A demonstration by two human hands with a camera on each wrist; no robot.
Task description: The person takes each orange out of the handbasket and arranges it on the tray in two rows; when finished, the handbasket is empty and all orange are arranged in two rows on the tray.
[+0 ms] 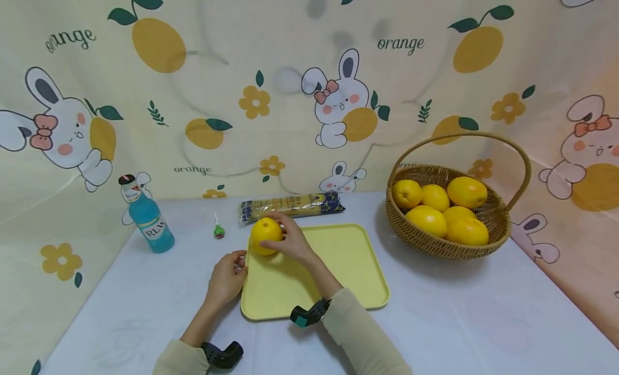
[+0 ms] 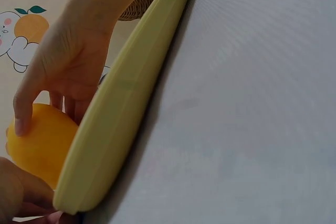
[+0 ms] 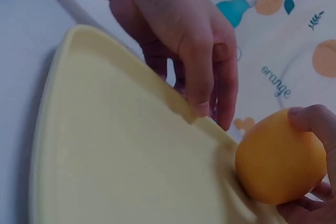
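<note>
A yellow lemon is at the far left corner of a pale yellow tray. My right hand holds this lemon from its right side, thumb at the front and fingers behind. In the right wrist view the lemon appears low over the tray's rim; whether it touches the tray is hard to tell. My left hand grips the tray's left edge, its fingertips partly hidden by the rim. The right wrist view shows the left thumb and fingers at that rim.
A wicker basket of several lemons stands right of the tray, its handle arching high. Behind the tray lies a long plastic-wrapped package. A green-wrapped lollipop and a blue bottle are to the left. A patterned cloth hangs behind.
</note>
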